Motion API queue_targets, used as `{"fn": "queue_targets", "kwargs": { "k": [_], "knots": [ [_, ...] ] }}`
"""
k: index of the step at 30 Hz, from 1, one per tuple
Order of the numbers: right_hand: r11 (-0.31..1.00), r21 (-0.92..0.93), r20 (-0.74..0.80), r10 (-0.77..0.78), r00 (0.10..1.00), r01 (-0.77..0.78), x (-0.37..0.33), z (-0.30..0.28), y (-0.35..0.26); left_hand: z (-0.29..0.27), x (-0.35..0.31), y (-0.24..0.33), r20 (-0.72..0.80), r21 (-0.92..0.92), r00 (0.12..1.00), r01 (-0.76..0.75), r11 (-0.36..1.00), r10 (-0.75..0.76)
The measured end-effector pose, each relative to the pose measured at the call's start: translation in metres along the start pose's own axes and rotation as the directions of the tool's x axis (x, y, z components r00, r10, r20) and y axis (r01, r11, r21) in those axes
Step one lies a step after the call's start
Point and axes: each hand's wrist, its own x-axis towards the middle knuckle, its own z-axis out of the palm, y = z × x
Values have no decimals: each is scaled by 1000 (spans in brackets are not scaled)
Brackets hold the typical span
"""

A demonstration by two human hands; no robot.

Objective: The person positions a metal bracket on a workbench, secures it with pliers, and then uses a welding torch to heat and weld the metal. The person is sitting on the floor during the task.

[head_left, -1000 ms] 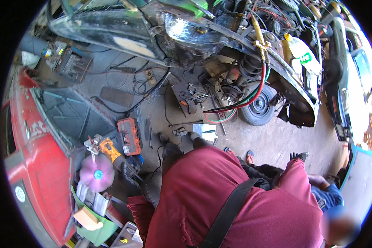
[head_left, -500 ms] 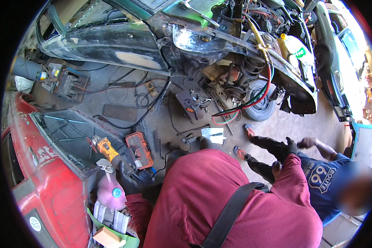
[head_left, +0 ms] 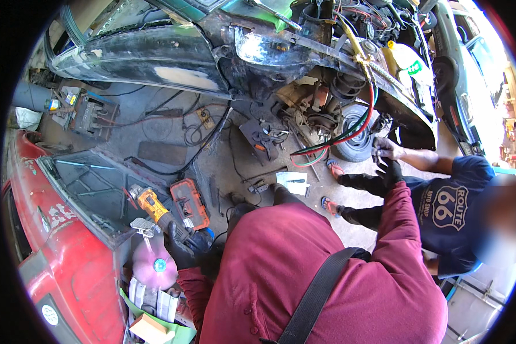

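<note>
Left hand (head_left: 179, 247) gloved, wrapped round rear of orange grinder (head_left: 153, 207), beside red panel van's door-like panel. Right arm extended; right hand (head_left: 391, 174) at co-worker's hand (head_left: 387, 149); opening, contents: cannot tell.

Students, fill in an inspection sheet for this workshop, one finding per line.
Surface: concrete floor.
Job's things: yellow angle grinder.
Clutter: orange toolbox and white paper on the floor.
Hands: gloved left hand holds the grinder; gloved right hand is by a co-worker's hand, contact unclear.
Cables: black cable on the floor; red and green hoses hanging.
Surroundings: partly stripped car, red vehicle, pink-bladed fan.
</note>
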Motion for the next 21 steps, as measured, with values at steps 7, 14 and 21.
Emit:
{"fn": "queue_targets", "kwargs": {
  "k": [7,14,21],
  "knots": [
    [807,171,388,-583,714,565,-72,116,-5,-6,-12,-12,48,-11,998,-29,1000,29],
    [796,605,305,-262,916,26,-167,156,-48,-15,-16,-15,71,-42,997,-15,999,18],
    [833,539,280,-317,906,125,-223,174,-64,-11,-18,-15,72,28,997,-25,999,23]
  ]
}}
